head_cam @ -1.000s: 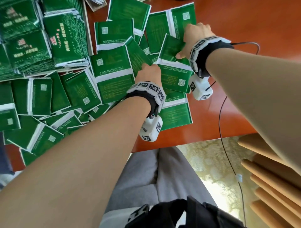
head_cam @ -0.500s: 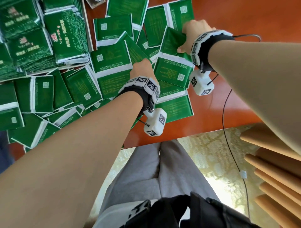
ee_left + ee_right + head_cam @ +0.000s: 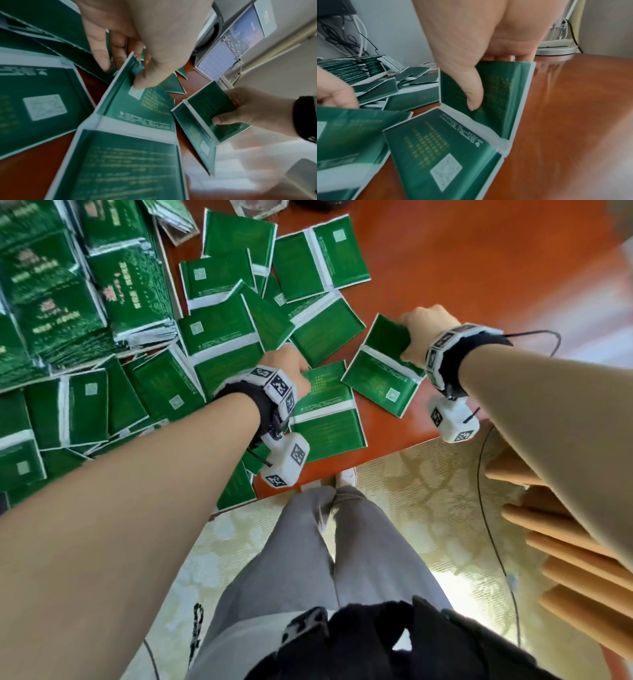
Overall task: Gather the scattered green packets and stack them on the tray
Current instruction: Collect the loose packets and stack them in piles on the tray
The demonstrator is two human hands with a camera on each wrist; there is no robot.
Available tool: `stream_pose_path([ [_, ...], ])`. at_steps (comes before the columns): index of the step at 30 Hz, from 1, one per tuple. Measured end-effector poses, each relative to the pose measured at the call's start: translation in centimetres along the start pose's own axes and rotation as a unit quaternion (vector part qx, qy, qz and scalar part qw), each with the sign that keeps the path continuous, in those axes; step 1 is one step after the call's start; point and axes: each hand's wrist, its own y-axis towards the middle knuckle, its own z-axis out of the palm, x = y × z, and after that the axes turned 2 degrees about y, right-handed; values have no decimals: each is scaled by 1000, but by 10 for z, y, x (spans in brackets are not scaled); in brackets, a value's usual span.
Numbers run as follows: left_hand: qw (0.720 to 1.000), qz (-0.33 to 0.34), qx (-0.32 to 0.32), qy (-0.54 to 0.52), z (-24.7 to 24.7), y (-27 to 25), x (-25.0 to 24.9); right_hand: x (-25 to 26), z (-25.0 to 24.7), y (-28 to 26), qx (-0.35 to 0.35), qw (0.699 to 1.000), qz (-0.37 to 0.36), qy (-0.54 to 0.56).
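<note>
I am gathering: my right hand (image 3: 423,332) is pinching a folded green packet (image 3: 380,371) right of centre in the head view, thumb on its raised flap, lower half trailing on the red table (image 3: 479,268). My left hand (image 3: 286,368) is gripping the far corner of another packet (image 3: 325,409) at centre, thumb pressing near its code square, though that wrist view is blurred. Next I am judging both need lifting clear toward the stacks (image 3: 68,285) at upper left; the tray itself I cannot make out
</note>
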Motion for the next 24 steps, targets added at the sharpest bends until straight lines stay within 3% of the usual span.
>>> stream_pose_path([
  [6, 995, 28, 23, 97, 24, -20, -6, -12, 29, -47, -18, 1000, -5, -20],
  [11, 990, 26, -43, 135, 40, -54, -14, -14, 51, -90, -33, 999, -37, -17],
  [15, 980, 58, -104, 159, 81, -83, -16, -21, 97, -111, -13, 998, -63, -19],
  [20, 977, 99, -75, 175, 140, -86, -20, -29, 138, -121, -42, 994, -98, -36],
  [24, 973, 98, -94, 187, 169, -81, -21, -29, 154, -124, -68, 991, -116, -6],
])
